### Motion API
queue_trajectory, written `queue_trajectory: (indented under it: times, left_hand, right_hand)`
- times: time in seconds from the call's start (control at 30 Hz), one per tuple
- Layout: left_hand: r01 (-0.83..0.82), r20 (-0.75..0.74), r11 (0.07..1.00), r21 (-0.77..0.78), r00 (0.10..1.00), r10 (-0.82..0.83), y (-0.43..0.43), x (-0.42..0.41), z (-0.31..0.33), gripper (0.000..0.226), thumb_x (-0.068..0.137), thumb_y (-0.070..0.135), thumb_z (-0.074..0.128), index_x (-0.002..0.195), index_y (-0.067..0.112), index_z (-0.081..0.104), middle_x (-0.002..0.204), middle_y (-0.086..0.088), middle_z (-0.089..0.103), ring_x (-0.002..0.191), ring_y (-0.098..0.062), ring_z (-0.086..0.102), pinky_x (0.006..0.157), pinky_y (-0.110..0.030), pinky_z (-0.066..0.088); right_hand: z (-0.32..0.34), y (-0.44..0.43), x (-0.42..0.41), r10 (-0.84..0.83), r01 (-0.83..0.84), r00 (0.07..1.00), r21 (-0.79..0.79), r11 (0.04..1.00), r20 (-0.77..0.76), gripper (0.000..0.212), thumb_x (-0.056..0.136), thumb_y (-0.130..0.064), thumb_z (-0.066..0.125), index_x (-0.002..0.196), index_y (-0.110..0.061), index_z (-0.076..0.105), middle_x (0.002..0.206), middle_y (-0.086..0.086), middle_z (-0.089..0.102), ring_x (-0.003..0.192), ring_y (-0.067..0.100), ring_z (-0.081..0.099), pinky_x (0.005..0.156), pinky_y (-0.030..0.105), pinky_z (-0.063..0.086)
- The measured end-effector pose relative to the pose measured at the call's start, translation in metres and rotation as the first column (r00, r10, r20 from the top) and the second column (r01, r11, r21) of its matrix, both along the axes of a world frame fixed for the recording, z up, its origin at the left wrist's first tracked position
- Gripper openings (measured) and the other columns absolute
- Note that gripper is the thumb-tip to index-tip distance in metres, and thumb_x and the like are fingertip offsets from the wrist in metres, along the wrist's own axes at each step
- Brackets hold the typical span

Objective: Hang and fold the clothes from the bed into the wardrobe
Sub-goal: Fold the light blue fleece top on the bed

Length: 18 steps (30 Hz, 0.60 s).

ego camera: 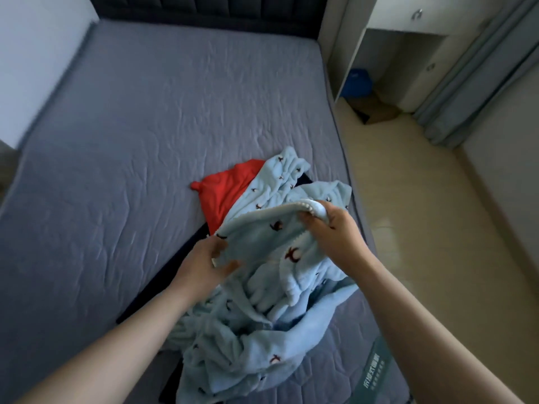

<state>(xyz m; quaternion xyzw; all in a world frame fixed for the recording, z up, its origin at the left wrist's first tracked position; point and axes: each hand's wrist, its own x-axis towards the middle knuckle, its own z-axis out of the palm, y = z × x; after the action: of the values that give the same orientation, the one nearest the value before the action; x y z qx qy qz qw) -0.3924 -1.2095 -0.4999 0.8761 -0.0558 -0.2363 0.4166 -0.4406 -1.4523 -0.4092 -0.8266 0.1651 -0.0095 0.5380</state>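
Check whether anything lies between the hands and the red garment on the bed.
Yes: the light blue fleece garment, gripped by the left hand and right hand, lies over the near edge of the red garment.

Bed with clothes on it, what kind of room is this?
Probably a bedroom: a wide bed with a padded headboard, a light blue garment and a red garment heaped on it, and curtains at the right.
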Motion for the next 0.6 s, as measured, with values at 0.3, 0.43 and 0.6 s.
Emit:
queue_trajectory:
  times: [0.3,0.43,0.6]
  left_hand:
    - [-0.049,0.125,0.975,-0.219,0.989,0.078,-0.011,0.016,0.147,0.061,0.067,0.032,0.086,0.11,0.031,0.043,0.106,0.006,0.058,0.09,-0.01,0.062,0.061,-0.012,0.043]
    - [-0.085,0.17,0.983,-0.161,0.979,0.112,-0.025,0.019,0.2,0.034,0.075,0.031,0.079,0.1,0.022,0.057,0.089,0.01,0.064,0.08,-0.009,0.06,0.06,-0.015,0.043]
    - [-0.034,0.199,0.958,-0.284,0.976,0.094,-0.034,0.029,0.282,0.025,0.094,0.016,0.054,0.07,0.018,0.062,0.057,0.004,0.062,0.054,-0.013,0.058,0.05,-0.023,0.044]
  right_hand:
    - [0.187,-0.001,0.008,-0.038,0.055,0.96,-0.056,0.997,0.277,0.007,0.092,-0.024,0.061,0.09,-0.022,0.068,0.084,0.004,0.072,0.078,0.014,0.067,0.077,0.038,0.055]
    - [0.25,-0.002,0.003,-0.062,0.095,0.918,-0.065,0.993,0.392,0.011,0.092,-0.023,0.061,0.087,-0.029,0.068,0.081,-0.003,0.071,0.081,0.014,0.067,0.079,0.036,0.055]
    - [0.309,-0.026,-0.005,-0.123,0.19,0.863,-0.09,0.978,0.489,0.01,0.092,-0.03,0.06,0.086,-0.028,0.069,0.081,-0.006,0.072,0.079,0.01,0.067,0.074,0.031,0.054]
